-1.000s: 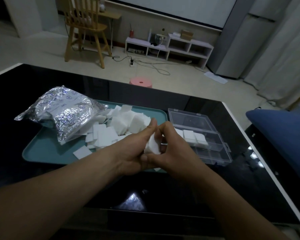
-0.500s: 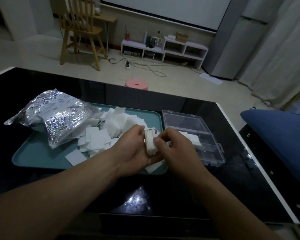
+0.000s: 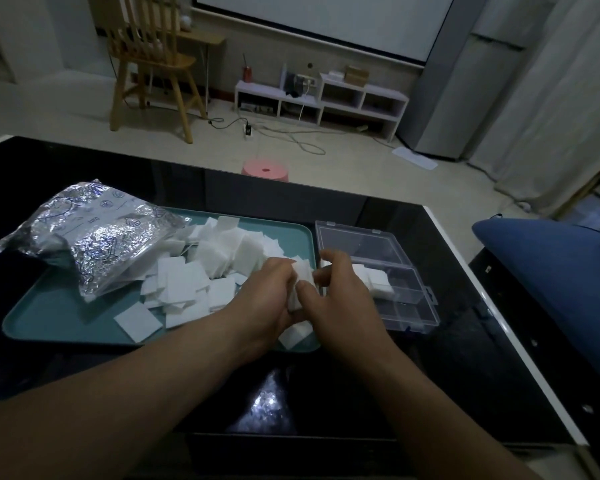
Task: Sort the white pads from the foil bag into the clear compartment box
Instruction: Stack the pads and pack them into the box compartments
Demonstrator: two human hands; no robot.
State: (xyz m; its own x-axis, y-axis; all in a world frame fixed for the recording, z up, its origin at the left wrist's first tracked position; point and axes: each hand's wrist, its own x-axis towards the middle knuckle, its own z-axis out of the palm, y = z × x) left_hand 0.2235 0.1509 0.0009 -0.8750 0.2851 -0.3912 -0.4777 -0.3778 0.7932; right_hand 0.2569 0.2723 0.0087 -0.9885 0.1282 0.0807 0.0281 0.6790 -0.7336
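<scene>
Stack of white pads (image 3: 302, 281) is pinched between left hand (image 3: 267, 296) and right hand (image 3: 342, 299), both hands' fingers curled round it, likely squaring it to fit a compartment. Clear compartment box (image 3: 407, 308) lies open just right of the hands, a few pads inside. Loose pads (image 3: 222, 251) spill left of them from the foil bag (image 3: 94, 237) onto the tray (image 3: 49, 317); the bag's blue print is too small to read.

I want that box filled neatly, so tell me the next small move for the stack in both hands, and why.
Probably carry the stack of pads, held between left hand and right hand, rightward into the clear box: its lid is open, other pads lie inside, and the near compartments look empty.
</scene>
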